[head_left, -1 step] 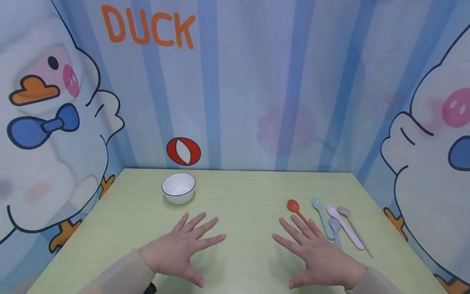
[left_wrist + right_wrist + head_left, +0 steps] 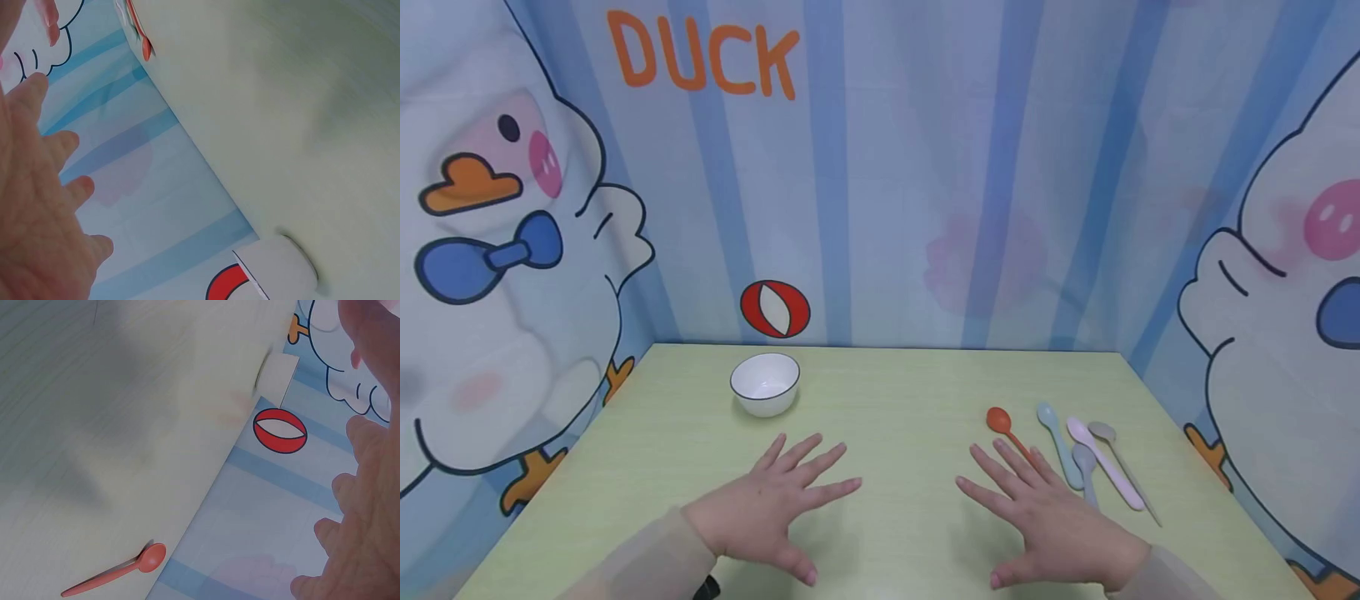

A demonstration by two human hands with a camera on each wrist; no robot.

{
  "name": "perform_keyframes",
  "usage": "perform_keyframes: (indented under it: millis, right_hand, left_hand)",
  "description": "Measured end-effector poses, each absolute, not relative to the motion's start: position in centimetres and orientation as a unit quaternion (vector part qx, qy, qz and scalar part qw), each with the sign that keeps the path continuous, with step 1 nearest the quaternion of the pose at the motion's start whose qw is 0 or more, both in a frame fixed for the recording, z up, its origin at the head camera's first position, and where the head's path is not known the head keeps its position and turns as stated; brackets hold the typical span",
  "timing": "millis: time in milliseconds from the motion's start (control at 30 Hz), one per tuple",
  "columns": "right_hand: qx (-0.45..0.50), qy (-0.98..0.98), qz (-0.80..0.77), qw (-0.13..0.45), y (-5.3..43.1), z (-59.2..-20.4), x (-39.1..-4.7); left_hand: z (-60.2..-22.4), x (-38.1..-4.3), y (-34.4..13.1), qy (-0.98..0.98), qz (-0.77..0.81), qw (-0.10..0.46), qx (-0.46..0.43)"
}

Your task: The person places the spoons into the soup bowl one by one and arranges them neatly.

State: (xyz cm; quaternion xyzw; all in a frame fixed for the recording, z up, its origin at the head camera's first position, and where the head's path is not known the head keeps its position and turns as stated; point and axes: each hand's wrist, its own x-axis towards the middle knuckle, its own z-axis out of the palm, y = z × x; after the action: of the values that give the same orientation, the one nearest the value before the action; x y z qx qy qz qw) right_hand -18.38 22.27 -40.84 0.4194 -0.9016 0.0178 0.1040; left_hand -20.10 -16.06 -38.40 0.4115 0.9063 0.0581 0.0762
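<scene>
Fingers spread, my left hand hovers palm down over the table and holds nothing; the white bowl with a dark rim stands upright beyond it. My right hand is likewise spread above the table, holding nothing. Past its fingertips lies an orange spoon, its handle partly covered by the hand in the head view. To the right lie a light blue spoon, a grey-blue spoon partly hidden by the hand, a lilac spoon and a thin grey spoon.
The pale green table meets a blue striped cloth backdrop at its far edge. Printed ducks cover the cloth on both sides. A small black object shows beside the left sleeve.
</scene>
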Motion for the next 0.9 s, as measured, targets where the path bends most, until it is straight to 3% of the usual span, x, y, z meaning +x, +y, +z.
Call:
perform_keyframes:
  millis: [333,600,900]
  right_hand:
    - [0.44,-0.891,0.026,0.11,22.3,-40.9,-18.6]
    - [0.42,-0.9,0.04,0.108,22.2,-40.8,-18.7]
    - [0.365,-0.909,0.087,0.181,22.2,-41.6,-19.5]
  left_hand:
    - [-38.1,-20.1,-16.2,0.904,0.05,0.078,0.417]
    - [-38.4,-20.1,-16.5,0.9,0.054,0.026,0.432]
    - [-40.2,-20.5,-16.6,0.92,0.184,-0.03,0.344]
